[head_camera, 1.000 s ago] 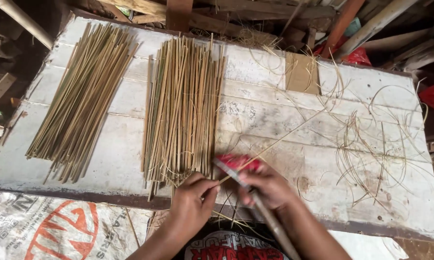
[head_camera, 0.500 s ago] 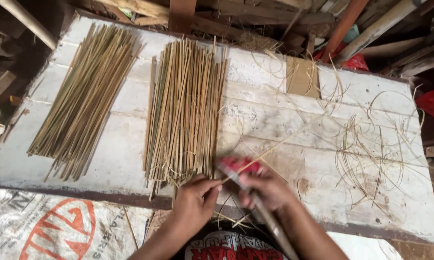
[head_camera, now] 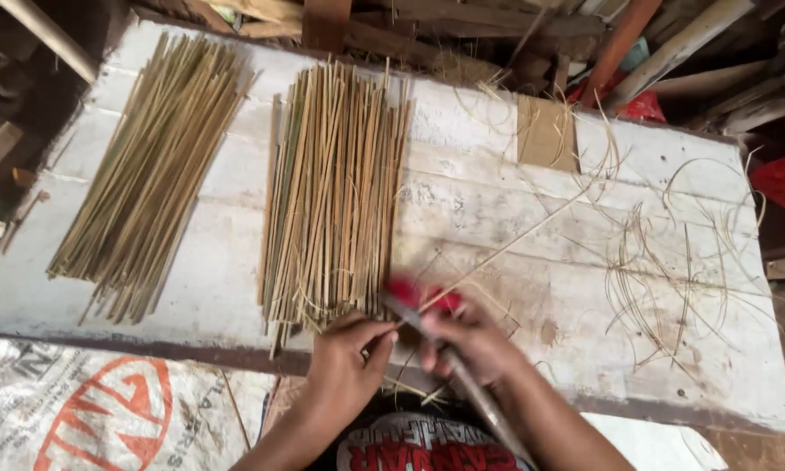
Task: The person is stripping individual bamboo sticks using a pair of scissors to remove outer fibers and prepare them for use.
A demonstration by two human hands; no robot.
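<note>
The white plank table (head_camera: 497, 209) spreads out in front of me, and everything else sits on or by it. At its far left lies a slanted bundle of bamboo strips (head_camera: 148, 174), long axis running from the near left edge up toward the far side. Just right of that, near the table's middle, a second bundle of strips (head_camera: 336, 192) lies almost straight away from me. On the table's right part, loose curled shavings (head_camera: 671, 262) scatter, with a small cardboard piece (head_camera: 547, 133) beyond them by the far edge.

At the table's near edge, my right hand (head_camera: 471, 340) is clenched around a knife (head_camera: 462, 375), its blade blurred, with something red beside it, perhaps a finger guard. My left hand (head_camera: 344, 366) pinches the near end of a single thin bamboo sliver (head_camera: 514, 240), which points from my hands diagonally up and rightward across the table.
</note>
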